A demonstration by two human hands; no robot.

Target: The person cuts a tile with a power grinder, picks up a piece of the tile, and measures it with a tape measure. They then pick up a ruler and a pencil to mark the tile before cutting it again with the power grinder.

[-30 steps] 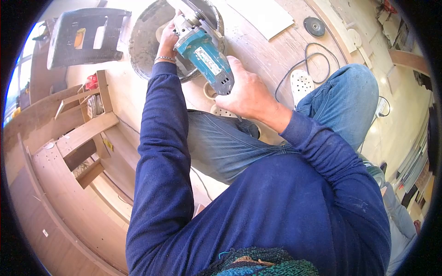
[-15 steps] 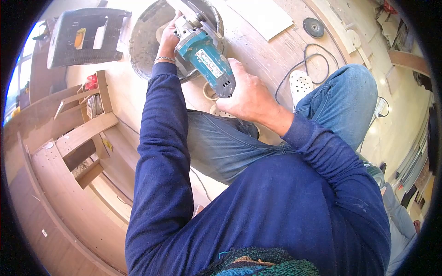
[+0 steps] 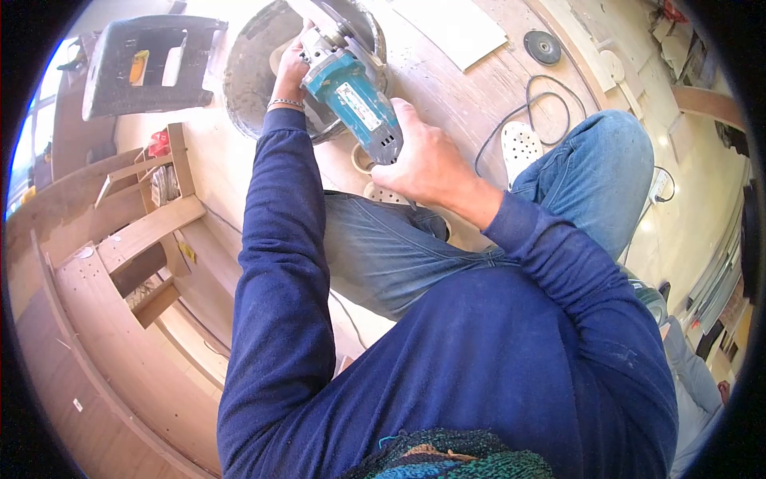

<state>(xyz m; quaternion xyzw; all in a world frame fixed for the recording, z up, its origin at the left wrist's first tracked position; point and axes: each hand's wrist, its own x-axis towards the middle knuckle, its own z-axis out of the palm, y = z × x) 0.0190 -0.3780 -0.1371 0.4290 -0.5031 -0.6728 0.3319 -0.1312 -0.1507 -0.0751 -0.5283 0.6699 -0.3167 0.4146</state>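
A teal angle grinder [image 3: 351, 100] is held up over the rim of a round, mortar-smeared tub [image 3: 243, 88]. My right hand [image 3: 431, 160] is closed around the grey rear end of its body. At the gear head is my left hand [image 3: 290, 68], gripping from the left, with most of its fingers hidden behind the tool. The disc and guard [image 3: 323, 17] are at the top edge, partly out of view. Under the tool's rear end, a small ring-shaped object [image 3: 364, 157] shows in part.
A dark plastic stool [image 3: 152, 68] stands left of the tub. White board [image 3: 451, 30], a round black disc [image 3: 543, 48] and a looped cable [image 3: 530, 108] lie on the floor ahead. Wooden framing [image 3: 104, 295] fills the left side. Someone's leg [image 3: 690, 375] shows at lower right.
The grinder's rear end and my right hand have shifted slightly up and left. My left hand stays at the gear head.
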